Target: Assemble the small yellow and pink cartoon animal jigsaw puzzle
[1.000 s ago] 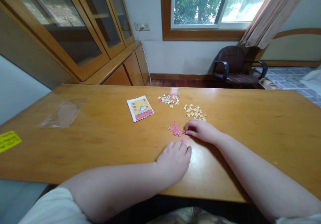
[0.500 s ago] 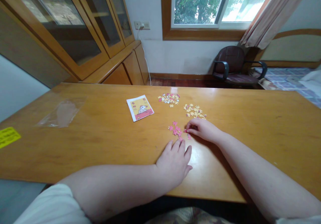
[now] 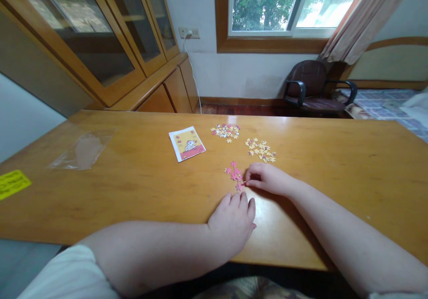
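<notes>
My right hand (image 3: pixel 265 178) is closed in a pinch, thumb and index finger on a pink jigsaw puzzle piece (image 3: pixel 244 183) at the right side of the pink group. Several pink puzzle pieces (image 3: pixel 235 172) lie loosely just left of those fingertips. Resting on the table below them is my left hand (image 3: pixel 233 221), fingers pointing forward and a little bent, with nothing seen in it. Behind my right hand spreads a pile of yellow pieces (image 3: pixel 261 150). Farther back is a mixed pile of white, yellow and pink pieces (image 3: pixel 225 131).
A picture card (image 3: pixel 187 143) with a cartoon animal lies left of the piles. At the table's left are a clear plastic bag (image 3: pixel 85 151) and a yellow label (image 3: pixel 14 184). A glass-door cabinet (image 3: pixel 157 78) stands behind left, an armchair (image 3: pixel 310 85) beyond the table (image 3: pixel 150 192).
My right hand has moved slightly toward me and left, bringing its piece to the lower end of the pink group. My left hand has drawn back a little, its fingers more bent.
</notes>
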A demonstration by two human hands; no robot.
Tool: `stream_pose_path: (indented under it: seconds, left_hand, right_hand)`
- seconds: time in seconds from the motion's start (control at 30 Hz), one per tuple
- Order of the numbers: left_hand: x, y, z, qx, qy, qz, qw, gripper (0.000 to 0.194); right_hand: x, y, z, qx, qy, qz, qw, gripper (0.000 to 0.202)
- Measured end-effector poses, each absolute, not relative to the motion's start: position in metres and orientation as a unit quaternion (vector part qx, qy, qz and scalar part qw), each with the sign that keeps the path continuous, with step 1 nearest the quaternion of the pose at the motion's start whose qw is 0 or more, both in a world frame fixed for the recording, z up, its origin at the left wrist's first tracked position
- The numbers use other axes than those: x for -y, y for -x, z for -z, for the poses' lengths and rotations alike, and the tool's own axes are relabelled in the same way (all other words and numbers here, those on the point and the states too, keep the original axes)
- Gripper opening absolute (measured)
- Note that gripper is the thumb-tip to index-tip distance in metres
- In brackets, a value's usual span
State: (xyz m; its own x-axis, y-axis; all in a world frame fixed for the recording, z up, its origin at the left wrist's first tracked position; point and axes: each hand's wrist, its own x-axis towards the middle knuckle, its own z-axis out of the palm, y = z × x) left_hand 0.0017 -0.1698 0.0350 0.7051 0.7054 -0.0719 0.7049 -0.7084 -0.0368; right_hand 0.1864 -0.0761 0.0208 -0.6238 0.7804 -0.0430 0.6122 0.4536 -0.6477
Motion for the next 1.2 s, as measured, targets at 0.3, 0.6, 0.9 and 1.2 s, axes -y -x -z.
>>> stream_pose_path:
  seconds: [0.3,0.6,0.9,1.2]
  left_hand:
    - [0.165,0.001,-0.034,0.383,0.924,-0.004,0.012,0.053]
    - [0.154,0.002,-0.025,0.476,0.879,-0.007,0.033,0.064]
    - [0.152,0.002,-0.025,0.472,0.88,-0.023,0.045,0.068]
    - [0.155,0.001,-0.029,0.463,0.884,-0.034,0.045,0.062]
  right_hand:
    - [0.074,-0.19,-0.018,0.855,0.405,-0.294,0.132,0.011]
    - [0.077,-0.188,-0.022,0.863,0.388,-0.28,0.16,0.02]
    - [0.08,-0.182,-0.022,0.901,0.363,-0.19,0.141,0.039]
    - [0.082,-0.176,-0.023,0.916,0.359,-0.136,0.118,0.039]
